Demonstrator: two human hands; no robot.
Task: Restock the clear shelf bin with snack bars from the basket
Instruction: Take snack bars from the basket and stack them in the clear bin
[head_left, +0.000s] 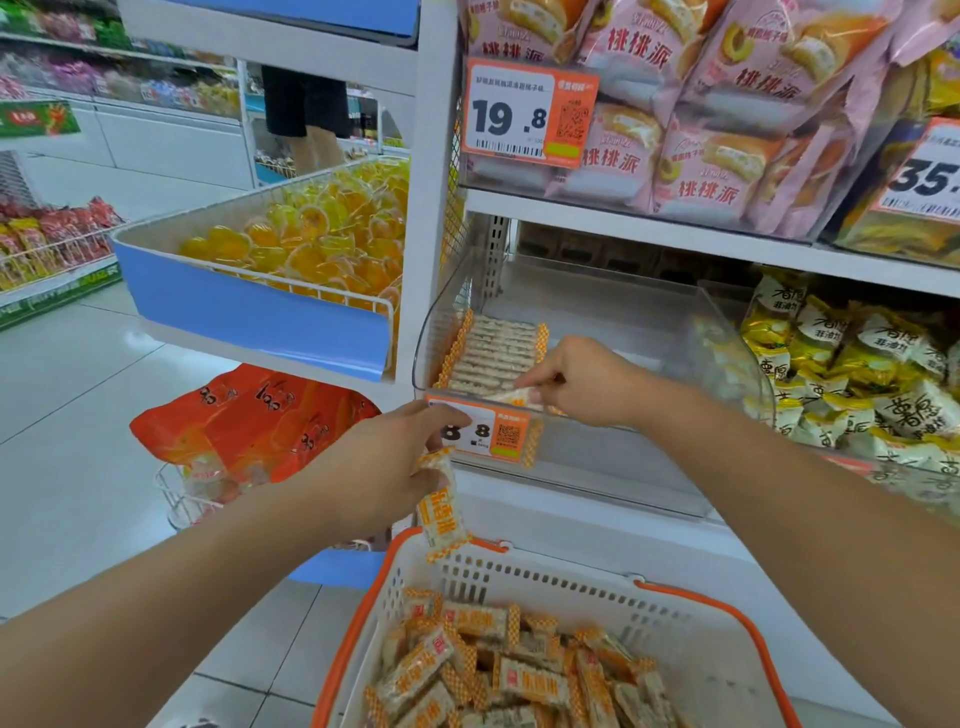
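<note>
We face a white shelf unit (597, 215) whose upper tier carries pink cake bags (691, 130); below it, on the lower tier, sits the clear bin (613, 457), and right of that a heap of yellow-and-white packets (857, 374). To the left, a blue-fronted tray (260, 317) is heaped with yellow jelly cups (317, 244). Nearest us is the white basket (691, 623) with orange rim, piled with loose bars (498, 670) lying every which way. In the bin's left far corner a neat row of bars (493, 353) lies flat, long axes running left to right, stacked from near to far. Our right hand (582, 384) reaches over the bin's near wall, fingers pinching a bar (511, 397) just at the near end of that row. Our left hand (379, 467) hovers between basket and bin, gripping a second bar (441, 506) that hangs upright, long axis vertical, its lower end just above the basket's far rim. An orange price tag (493, 431) is on the bin's front.
</note>
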